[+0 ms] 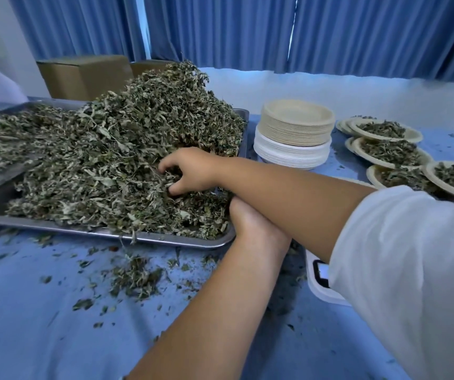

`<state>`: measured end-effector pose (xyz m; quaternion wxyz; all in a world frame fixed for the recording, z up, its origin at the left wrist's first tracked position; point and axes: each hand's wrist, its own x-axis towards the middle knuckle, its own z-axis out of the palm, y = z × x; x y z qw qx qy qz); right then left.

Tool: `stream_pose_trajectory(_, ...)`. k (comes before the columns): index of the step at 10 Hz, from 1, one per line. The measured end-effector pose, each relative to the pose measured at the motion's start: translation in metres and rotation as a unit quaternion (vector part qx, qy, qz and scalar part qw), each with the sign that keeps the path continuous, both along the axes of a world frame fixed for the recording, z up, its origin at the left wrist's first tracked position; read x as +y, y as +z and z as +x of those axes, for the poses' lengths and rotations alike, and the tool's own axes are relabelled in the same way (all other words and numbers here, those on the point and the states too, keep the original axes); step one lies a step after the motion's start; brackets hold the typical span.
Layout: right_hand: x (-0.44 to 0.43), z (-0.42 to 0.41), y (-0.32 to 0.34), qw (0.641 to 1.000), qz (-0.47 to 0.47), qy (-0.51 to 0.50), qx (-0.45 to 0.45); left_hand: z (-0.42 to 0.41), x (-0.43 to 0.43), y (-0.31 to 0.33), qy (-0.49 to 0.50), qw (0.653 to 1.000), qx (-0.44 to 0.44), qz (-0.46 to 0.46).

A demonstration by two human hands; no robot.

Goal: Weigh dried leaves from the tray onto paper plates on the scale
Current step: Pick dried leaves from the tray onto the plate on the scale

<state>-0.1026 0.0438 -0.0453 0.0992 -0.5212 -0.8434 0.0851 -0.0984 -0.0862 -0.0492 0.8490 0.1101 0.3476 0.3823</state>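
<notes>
We are looking down at a tabletop (42,311) covered in blue cloth. One metal tray (165,240) is lying on it with its long side running left to right, heaped with dried leaves (110,149). The right hand (190,171) is crossing over the left forearm and digging into the near right side of the heap, its fingers curling round a clump of leaves. The left hand (250,220) is sitting at the tray's near right corner. Its fingers are hidden, so we cannot tell what it is holding.

One scale (321,286) is sitting just right of the tray and nearer us, mostly under the right sleeve. We are judging that the handful must travel rightward and back. Beyond the scale, we are counting one stack of empty paper plates (297,127) and four filled plates (390,152).
</notes>
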Motion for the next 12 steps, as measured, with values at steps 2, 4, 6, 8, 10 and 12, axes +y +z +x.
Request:
stream_pose_trajectory(2,-0.009,0.017,0.006,0.999,-0.033,-0.017,-0.014,0.007,0.021,-0.027,0.104,0.970,-0.221,0.003)
stream_pose_trajectory(4,-0.023,0.043,0.028,0.997,0.003,-0.032,0.071,0.011,0.024,-0.032,0.097,0.973,-0.208,-0.007)
stream_pose_trajectory(6,-0.035,0.052,0.040,0.989,-0.019,-0.055,0.133,0.011,0.023,-0.032,0.099,0.978,-0.183,0.004)
stream_pose_trajectory(8,-0.048,0.062,0.045,0.969,-0.024,-0.093,0.226,0.010,0.021,-0.031,0.098,0.979,-0.176,0.010)
stream_pose_trajectory(10,-0.072,0.085,0.067,0.936,-0.015,-0.119,0.330,0.009,0.018,-0.029,0.100,0.979,-0.174,0.023)
stream_pose_trajectory(12,-0.114,0.128,0.085,0.925,0.001,-0.148,0.350,0.009,0.016,-0.028,0.103,0.979,-0.174,0.027)
